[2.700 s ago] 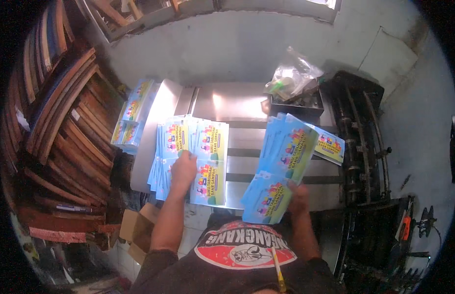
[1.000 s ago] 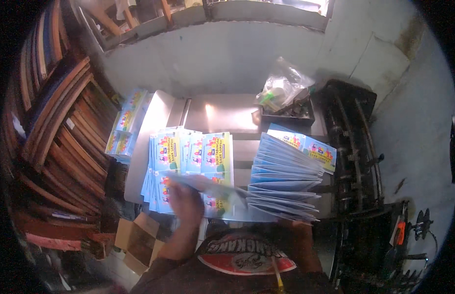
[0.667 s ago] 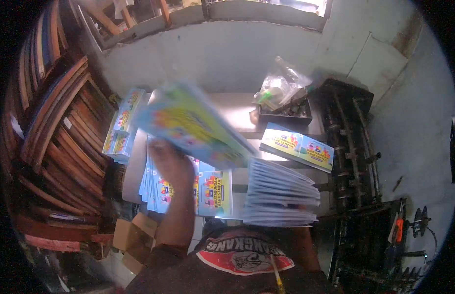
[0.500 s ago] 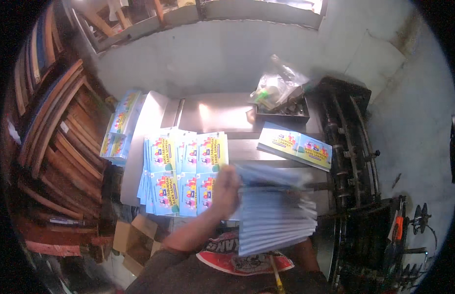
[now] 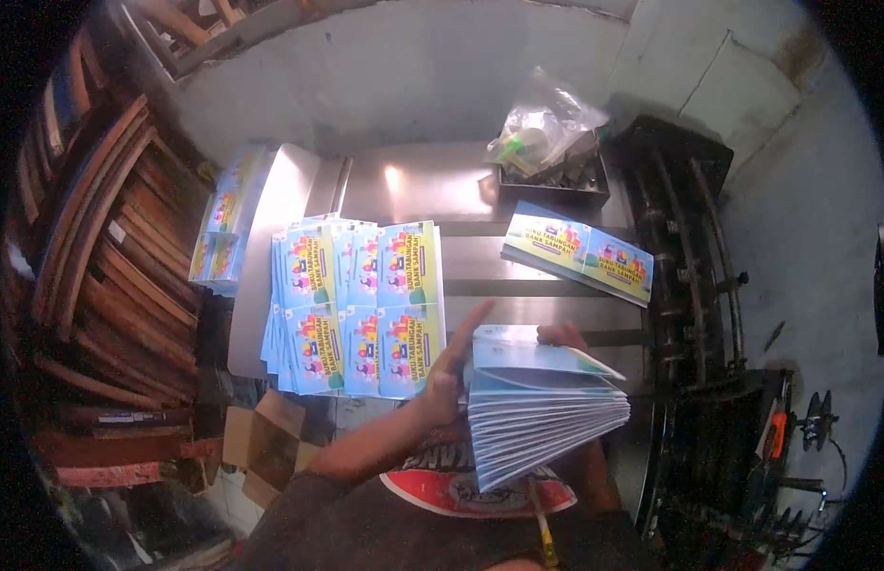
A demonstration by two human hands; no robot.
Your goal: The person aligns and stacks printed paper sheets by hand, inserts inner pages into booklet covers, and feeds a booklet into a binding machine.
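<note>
the table (image 5: 418, 186) looks like glossy metal, the held booklets (image 5: 528, 357) smooth paper, the bag (image 5: 561, 116) crinkled plastic, the box (image 5: 278, 413) matt cardboard, the frames (image 5: 147, 276) rough wood.

Two hands (image 5: 444, 381) (image 5: 566, 337), one fanned bundle (image 5: 547, 419) (sheets (image 5: 528, 357) uncountable) — one carton (image 5: 240, 438), one clear bag (image 5: 558, 112).

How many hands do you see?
2. The left hand is at the left side of the fanned booklets; the right hand, partly hidden by them, shows at their far edge.
</note>
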